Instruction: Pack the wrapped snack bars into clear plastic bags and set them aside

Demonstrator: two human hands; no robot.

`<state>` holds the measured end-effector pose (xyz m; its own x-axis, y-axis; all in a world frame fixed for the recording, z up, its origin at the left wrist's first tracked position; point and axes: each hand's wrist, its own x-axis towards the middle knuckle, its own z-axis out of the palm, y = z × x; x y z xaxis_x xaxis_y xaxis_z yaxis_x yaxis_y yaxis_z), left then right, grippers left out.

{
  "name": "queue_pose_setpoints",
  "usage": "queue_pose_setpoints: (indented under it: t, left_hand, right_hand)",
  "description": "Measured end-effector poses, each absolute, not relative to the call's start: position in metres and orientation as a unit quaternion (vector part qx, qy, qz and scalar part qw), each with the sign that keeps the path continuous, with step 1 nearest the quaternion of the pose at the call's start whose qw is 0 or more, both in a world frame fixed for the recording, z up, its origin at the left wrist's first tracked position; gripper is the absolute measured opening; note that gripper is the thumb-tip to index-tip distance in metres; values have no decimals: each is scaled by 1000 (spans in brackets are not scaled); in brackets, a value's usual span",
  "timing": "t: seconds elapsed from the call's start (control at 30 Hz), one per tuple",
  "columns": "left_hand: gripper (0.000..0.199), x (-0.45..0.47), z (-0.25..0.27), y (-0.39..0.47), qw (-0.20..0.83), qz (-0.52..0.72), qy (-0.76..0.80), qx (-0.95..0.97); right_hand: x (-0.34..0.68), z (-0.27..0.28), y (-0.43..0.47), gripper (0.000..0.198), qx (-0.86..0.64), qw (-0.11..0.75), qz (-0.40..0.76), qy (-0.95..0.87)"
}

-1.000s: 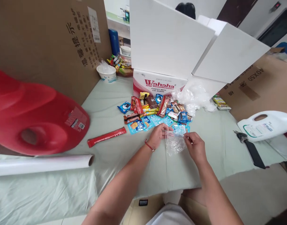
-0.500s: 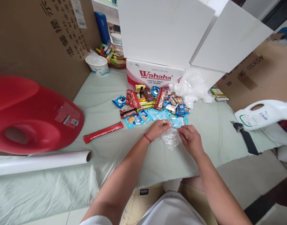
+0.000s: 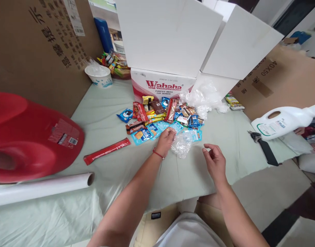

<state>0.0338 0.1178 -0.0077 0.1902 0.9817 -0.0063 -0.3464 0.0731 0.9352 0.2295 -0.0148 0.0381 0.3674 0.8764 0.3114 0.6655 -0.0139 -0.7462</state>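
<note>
My left hand (image 3: pixel 165 141) pinches the edge of a crumpled clear plastic bag (image 3: pixel 182 144), which hangs to its right over the cloth. Off to the bag's right, my right hand (image 3: pixel 214 160) is raised with thumb and fingers apart, holding nothing. Just beyond both hands lies a pile of wrapped snacks: light blue packets (image 3: pixel 142 135), a red-wrapped bar (image 3: pixel 171 110), yellow sticks (image 3: pixel 155 118) and dark blue packets (image 3: pixel 193 120). A long red stick packet (image 3: pixel 107 151) lies by itself left of my left hand.
Behind the pile stand a Wahaha carton (image 3: pixel 162 85) and a heap of clear plastic bags (image 3: pixel 202 99). A red jug (image 3: pixel 31 137) and white roll (image 3: pixel 44 187) lie left. On the right are a white bottle (image 3: pixel 281 121) and a black-handled tool (image 3: pixel 267 149). A paper bowl (image 3: pixel 98 76) stands back left.
My right hand has let go of the plastic bag and moved right, its fingers parting. My left hand keeps hold of the bag, which has bunched up. The camera view has shifted slightly.
</note>
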Motion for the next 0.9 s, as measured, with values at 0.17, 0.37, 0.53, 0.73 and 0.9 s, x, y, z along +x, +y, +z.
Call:
queue_pose_setpoints:
  t: [0.17,0.37,0.53,0.73,0.9]
  left_hand:
    - [45,36,-2,113,667,509,339,426]
    - [45,37,0,112,684,507,343,397]
    - [42,31,-4,122,683,532,371,335]
    - [31,31,0,120,692,537,353,328]
    - [26,35,4,114,706,521,321,357]
  right_hand:
    - [224,37,16,60,-715,463,285,-439]
    - [215,34,34,32,-681,463,272,-498]
    - [221,39,13,18,-650,484,173,-560]
    - [229,34,16,27,-677,476,191,-529]
    - [231,26,53,53,-684,474,243,-498]
